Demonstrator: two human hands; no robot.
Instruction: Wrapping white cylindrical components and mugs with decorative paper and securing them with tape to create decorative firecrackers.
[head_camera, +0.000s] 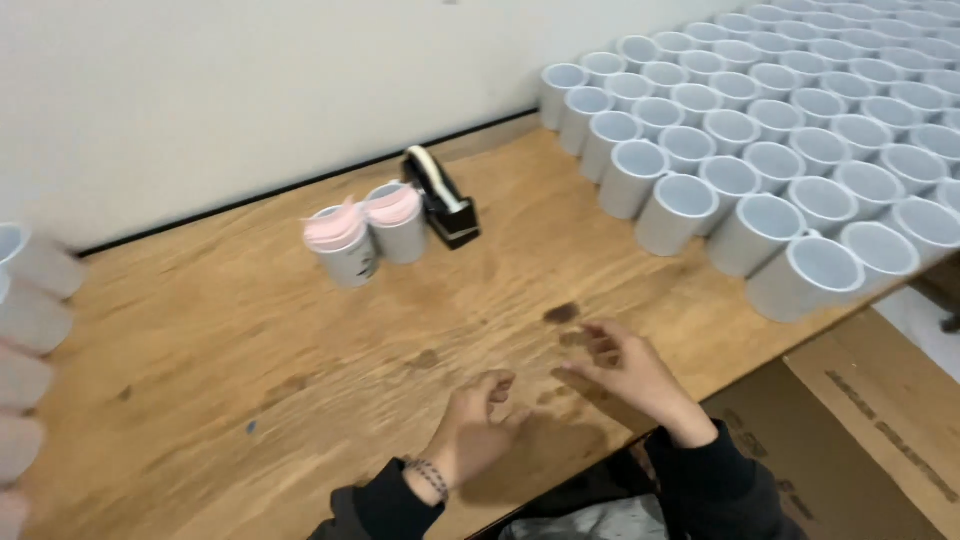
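Both hands, left hand (478, 420) and right hand (625, 372), are held close together, fingers loose, with nothing seen in them. They are kept low over the bench (220, 340). Farther off, two pink-topped mugs (365, 235) are set touching, just beside a black tape holder (443, 200). Many white mugs (790, 120) are packed behind.

Light even, soft, from overhead; no hard glare. My left hand (475, 425) and right hand (625, 375) slightly motion-blurred, soft shadow beneath on wooden table (220, 330). White mugs (780, 140) bright, sharp. Cups at left edge (25, 330) smeared, out of focus. Edges bowed by wide lens.
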